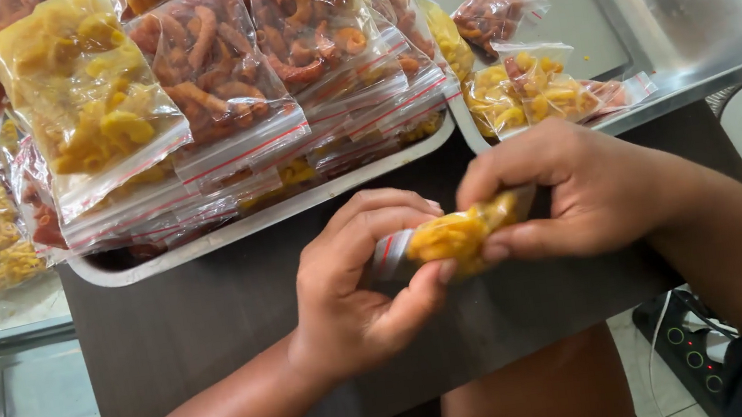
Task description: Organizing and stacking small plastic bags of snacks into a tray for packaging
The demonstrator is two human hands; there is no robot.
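Both hands, left hand (352, 286) and right hand (567, 189), pinch a small snack bag (459, 233); squeezing could crush the yellow pieces or pop its seal.

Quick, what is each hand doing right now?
Left hand: closed, fingers pinching one end of a small bag of yellow snacks.
Right hand: closed on the same bag's other end.
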